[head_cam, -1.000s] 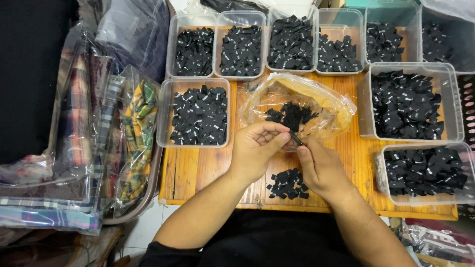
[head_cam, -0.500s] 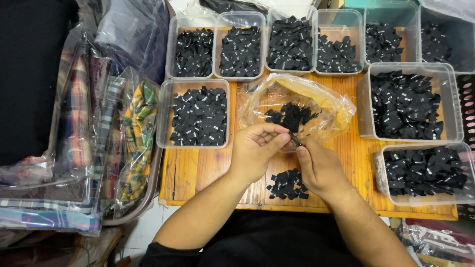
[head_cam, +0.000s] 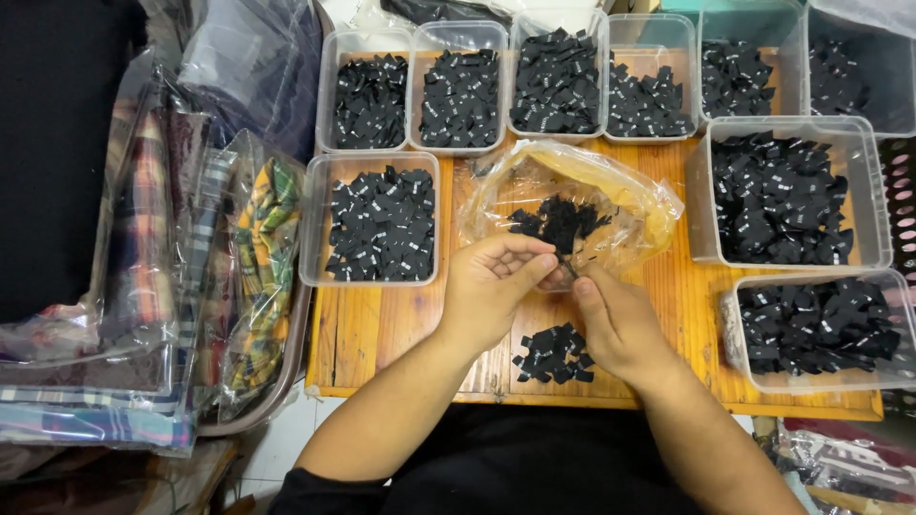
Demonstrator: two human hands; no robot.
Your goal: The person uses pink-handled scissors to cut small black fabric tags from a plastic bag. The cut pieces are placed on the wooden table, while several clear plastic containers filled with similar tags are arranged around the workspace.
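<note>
My left hand (head_cam: 491, 286) and my right hand (head_cam: 615, 319) meet over the middle of a small wooden table (head_cam: 382, 329), fingertips pinched together on a small black label (head_cam: 568, 268). Just beyond them lies an open clear plastic bag (head_cam: 592, 195) with a clump of black labels inside. A small loose pile of black labels (head_cam: 553, 355) lies on the wood beneath my wrists, near the front edge.
Several clear plastic tubs of black labels ring the table: a row at the back (head_cam: 463, 86), one at left (head_cam: 377, 224), two at right (head_cam: 782, 191) (head_cam: 821, 329). Bagged plaid fabrics (head_cam: 143, 286) are stacked left of the table.
My hands have barely shifted; the fingers keep working the label at the same spot in front of the bag.
</note>
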